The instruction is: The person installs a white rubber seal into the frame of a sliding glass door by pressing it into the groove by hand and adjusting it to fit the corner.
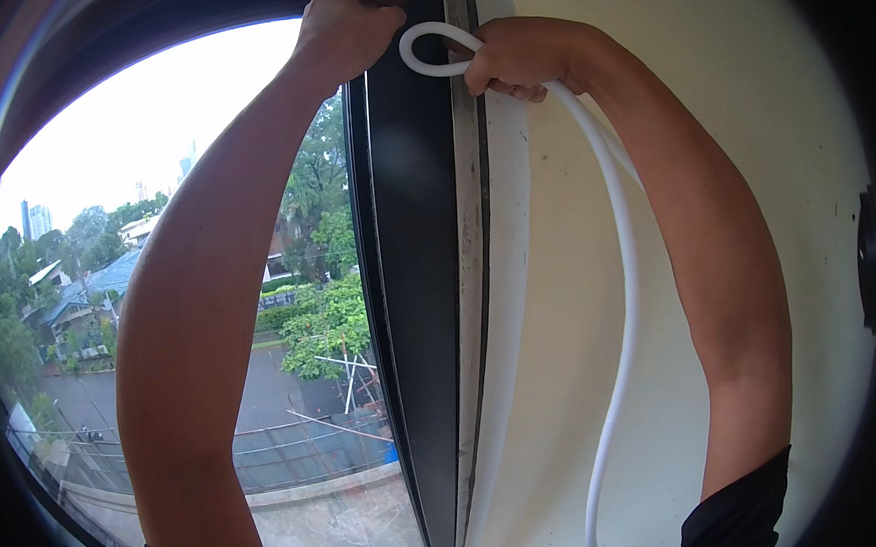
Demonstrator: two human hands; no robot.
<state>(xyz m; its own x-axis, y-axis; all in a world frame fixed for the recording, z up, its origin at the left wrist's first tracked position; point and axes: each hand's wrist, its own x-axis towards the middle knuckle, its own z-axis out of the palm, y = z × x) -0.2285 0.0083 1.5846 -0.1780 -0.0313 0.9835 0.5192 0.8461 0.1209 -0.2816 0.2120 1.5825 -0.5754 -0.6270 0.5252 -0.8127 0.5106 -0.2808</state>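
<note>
My right hand (521, 57) grips a bendy white foam-like cord (628, 267), which makes a small loop to the left of my fingers and hangs down along the wall. My left hand (353, 30) is raised at the top of the view against the black window frame (413, 238), just left of the loop. Its fingers are curled and partly cut off by the picture's edge, so whether they hold anything cannot be told. Between the frame and the plastered wall runs a narrow gap (471, 236) with rough, stained edges.
A cream wall (569, 305) fills the right side, with a dark object (868, 258) at its far edge. Through the window glass at left show trees (331, 313), roofs, a road (290, 387) and a metal fence (314, 451) far below.
</note>
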